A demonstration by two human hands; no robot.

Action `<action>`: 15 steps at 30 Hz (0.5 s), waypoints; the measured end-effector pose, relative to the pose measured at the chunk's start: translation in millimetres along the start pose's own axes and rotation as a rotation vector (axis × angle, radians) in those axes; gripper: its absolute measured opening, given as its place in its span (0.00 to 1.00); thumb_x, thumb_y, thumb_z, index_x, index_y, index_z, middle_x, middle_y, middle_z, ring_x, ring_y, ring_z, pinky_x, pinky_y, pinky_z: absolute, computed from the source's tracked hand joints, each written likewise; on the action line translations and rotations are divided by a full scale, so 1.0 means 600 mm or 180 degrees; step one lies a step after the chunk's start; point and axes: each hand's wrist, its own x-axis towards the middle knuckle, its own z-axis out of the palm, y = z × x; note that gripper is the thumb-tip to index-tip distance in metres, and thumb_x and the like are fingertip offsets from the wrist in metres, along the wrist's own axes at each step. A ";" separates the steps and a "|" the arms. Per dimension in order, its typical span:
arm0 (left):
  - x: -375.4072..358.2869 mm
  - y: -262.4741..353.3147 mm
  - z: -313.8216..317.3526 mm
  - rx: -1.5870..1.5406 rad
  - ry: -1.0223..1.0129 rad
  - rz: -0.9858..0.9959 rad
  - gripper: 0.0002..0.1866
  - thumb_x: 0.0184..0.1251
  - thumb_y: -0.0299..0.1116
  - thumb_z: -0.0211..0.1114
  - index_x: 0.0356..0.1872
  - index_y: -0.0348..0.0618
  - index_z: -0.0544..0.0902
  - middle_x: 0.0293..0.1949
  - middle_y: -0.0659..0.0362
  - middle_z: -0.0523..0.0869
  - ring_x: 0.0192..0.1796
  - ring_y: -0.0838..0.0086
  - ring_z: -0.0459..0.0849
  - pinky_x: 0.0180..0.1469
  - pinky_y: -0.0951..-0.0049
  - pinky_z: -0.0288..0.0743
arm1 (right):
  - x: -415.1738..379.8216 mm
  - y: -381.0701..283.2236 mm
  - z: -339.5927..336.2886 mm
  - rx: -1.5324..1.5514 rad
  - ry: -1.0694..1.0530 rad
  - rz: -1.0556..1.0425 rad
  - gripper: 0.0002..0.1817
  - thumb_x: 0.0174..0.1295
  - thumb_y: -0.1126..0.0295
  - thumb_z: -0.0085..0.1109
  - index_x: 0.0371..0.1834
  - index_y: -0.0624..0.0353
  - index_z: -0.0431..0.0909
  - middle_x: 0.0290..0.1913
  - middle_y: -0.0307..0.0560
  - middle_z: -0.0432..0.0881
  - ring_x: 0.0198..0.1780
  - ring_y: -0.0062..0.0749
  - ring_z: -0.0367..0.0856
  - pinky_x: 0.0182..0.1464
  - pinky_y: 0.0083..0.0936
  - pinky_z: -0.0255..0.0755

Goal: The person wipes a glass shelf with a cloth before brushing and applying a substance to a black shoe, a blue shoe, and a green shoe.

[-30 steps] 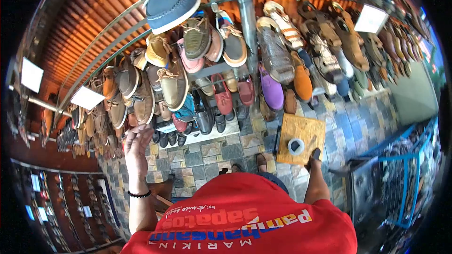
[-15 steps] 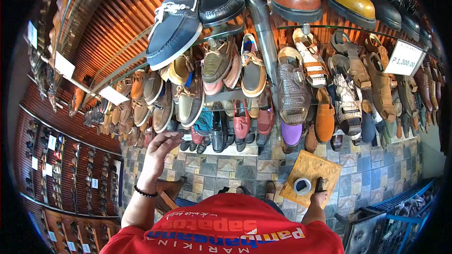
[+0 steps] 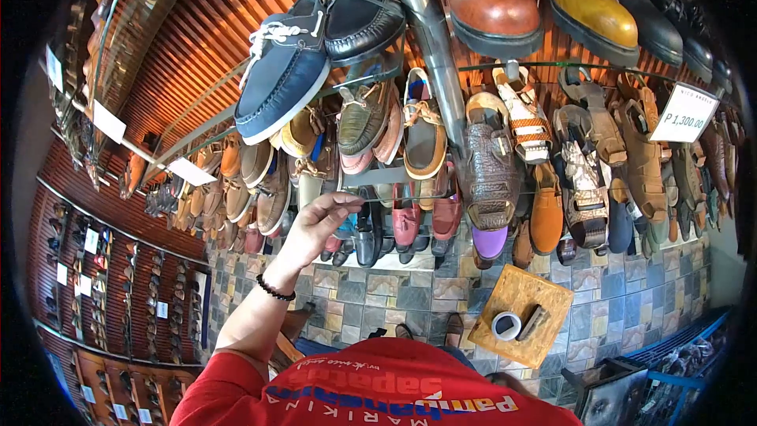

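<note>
My left hand [image 3: 322,225] is raised in front of the shoe display, nearest to the glass shelf edge and a beige boat shoe [image 3: 311,183]. Its fingers are bent together, and whether anything small is between them cannot be made out. My right hand is out of sight. On a wooden stool [image 3: 512,288] lie a round container [image 3: 505,326] with dark contents and a dark brush [image 3: 532,322] beside it. A dark blue boat shoe [image 3: 284,79] with white laces stands on the shelf above my left hand.
Rows of sandals [image 3: 583,173] hang at the right near a price card [image 3: 684,113]. A metal post [image 3: 434,39] stands between the displays. A blue metal rack [image 3: 670,371] is at the lower right, and wall shelves [image 3: 118,268] are at the left.
My left hand has moved right and its fingers have bent inward. My right hand has let go of the brush on the stool and left the view.
</note>
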 end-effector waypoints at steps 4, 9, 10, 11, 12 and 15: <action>0.013 -0.001 -0.011 -0.0004 -0.0006 0.0171 0.14 0.71 0.27 0.50 0.53 0.33 0.74 0.51 0.53 0.80 0.56 0.71 0.76 0.60 0.73 0.66 | -0.018 -0.015 -0.004 -0.0002 -0.0150 -0.0023 0.24 0.54 0.66 0.58 0.56 0.57 0.69 0.48 0.56 0.75 0.48 0.51 0.76 0.51 0.42 0.70; 0.022 0.000 -0.026 -0.0410 0.0048 0.0344 0.14 0.70 0.28 0.51 0.53 0.33 0.74 0.50 0.53 0.80 0.55 0.71 0.77 0.60 0.72 0.67 | -0.010 -0.052 -0.025 0.0043 -0.0249 -0.0153 0.23 0.55 0.66 0.58 0.55 0.58 0.70 0.47 0.55 0.76 0.47 0.49 0.77 0.51 0.40 0.70; 0.023 -0.003 -0.029 -0.0464 0.0053 0.0363 0.14 0.70 0.28 0.51 0.53 0.33 0.74 0.50 0.53 0.80 0.55 0.71 0.77 0.60 0.72 0.67 | -0.007 -0.059 -0.030 0.0057 -0.0266 -0.0175 0.23 0.55 0.66 0.58 0.55 0.58 0.70 0.47 0.55 0.76 0.47 0.49 0.77 0.50 0.40 0.70; 0.023 -0.004 -0.029 -0.0400 0.0091 0.0406 0.14 0.70 0.27 0.51 0.53 0.33 0.74 0.50 0.53 0.80 0.55 0.71 0.77 0.61 0.71 0.67 | -0.005 -0.065 -0.035 0.0065 -0.0270 -0.0194 0.23 0.55 0.66 0.58 0.55 0.58 0.70 0.47 0.55 0.77 0.47 0.49 0.77 0.50 0.40 0.71; 0.023 -0.004 -0.031 -0.0442 0.0056 0.0428 0.14 0.70 0.27 0.50 0.53 0.33 0.74 0.50 0.53 0.80 0.55 0.71 0.77 0.61 0.71 0.67 | -0.002 -0.072 -0.039 0.0076 -0.0295 -0.0223 0.23 0.55 0.66 0.58 0.55 0.58 0.71 0.47 0.55 0.77 0.47 0.48 0.77 0.50 0.40 0.71; 0.023 -0.004 -0.037 -0.0524 -0.0019 0.0493 0.14 0.70 0.26 0.50 0.53 0.34 0.73 0.51 0.53 0.79 0.55 0.71 0.77 0.61 0.71 0.67 | 0.006 -0.093 -0.050 0.0090 -0.0331 -0.0293 0.22 0.56 0.65 0.58 0.54 0.58 0.71 0.46 0.55 0.77 0.47 0.47 0.77 0.50 0.39 0.71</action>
